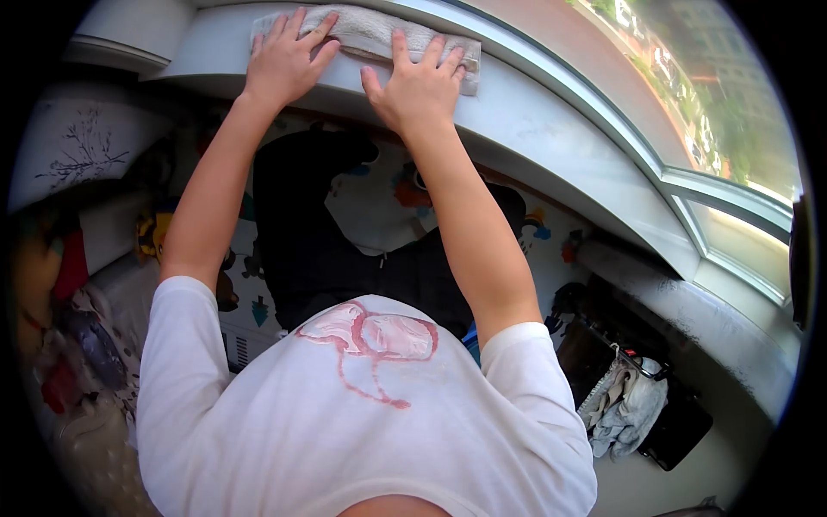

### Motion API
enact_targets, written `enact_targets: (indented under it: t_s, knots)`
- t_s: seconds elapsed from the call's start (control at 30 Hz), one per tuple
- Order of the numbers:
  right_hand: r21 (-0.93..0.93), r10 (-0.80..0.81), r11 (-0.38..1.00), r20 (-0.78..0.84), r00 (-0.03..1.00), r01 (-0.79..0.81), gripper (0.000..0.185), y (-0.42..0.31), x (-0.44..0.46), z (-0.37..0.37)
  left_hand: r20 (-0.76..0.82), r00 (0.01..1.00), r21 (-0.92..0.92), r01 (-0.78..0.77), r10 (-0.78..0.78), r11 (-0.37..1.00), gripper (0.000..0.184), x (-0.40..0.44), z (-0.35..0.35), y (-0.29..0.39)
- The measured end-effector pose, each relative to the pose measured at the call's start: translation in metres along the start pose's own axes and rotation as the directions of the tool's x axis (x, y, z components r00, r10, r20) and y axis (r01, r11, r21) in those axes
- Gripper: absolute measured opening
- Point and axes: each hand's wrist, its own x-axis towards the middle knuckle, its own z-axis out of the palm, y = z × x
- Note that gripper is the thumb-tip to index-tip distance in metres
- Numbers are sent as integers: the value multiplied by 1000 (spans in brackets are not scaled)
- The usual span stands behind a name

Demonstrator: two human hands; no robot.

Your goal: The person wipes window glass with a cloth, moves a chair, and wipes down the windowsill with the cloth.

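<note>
Head: both hands (287, 65) (420, 89) spread on cloth (366, 34)

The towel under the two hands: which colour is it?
The towel is pale greyish-beige, seen best in the head view.

Under the fingers (431, 50) we see a towel (366, 33) of pale cloth, matt and rough with a nubbly pile. Just below the fingers, the sill (508, 129) looks smooth, with a faint sheen. Beyond and to the right of the fingers we make out glossy glass (655, 95) in a smooth frame (680, 178), metal or plastic, we cannot tell which. Well below the fingers, the shirt (345, 448) is soft matt cloth, its print (396, 336) streaky
</note>
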Motion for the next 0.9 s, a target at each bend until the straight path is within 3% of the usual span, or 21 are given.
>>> enact_targets:
  t_s: [0.13, 0.37, 0.47, 0.6, 0.7, 0.8, 0.9]
  knots:
    - [6, -27, 1000, 116, 993, 27, 71, -7, -26, -27, 55, 998, -27, -4, 6, 1000, 55, -26, -20, 2]
    - [-27, 21, 999, 67, 998, -19, 74, -22, -17, -10, 92, 994, -85, 62, -54, 994, 57, -33, -16, -3]
    - [15, -56, 998, -60, 997, 57, 75, -16, 12, 13, 23, 994, -109, 113, -111, 988, 57, -5, 9, -23]
    - [1, 0, 1000, 12, 1000, 0, 75, -21, 26, 15, 118, 978, -156, 188, -171, 970, 58, 17, 8, -25]
    - [43, -49, 998, -12, 999, 50, 73, -16, 7, 6, 85, 995, -90, 58, -50, 994, 58, -3, 7, -30]
    - [8, -93, 996, 60, 994, 92, 70, -18, -24, -14, 117, 992, -191, 67, -45, 979, 58, -36, -23, -19]
    - [31, -112, 993, -20, 994, 113, 63, -18, -36, -13, 95, 994, -203, 80, -62, 976, 57, -55, -33, -9]
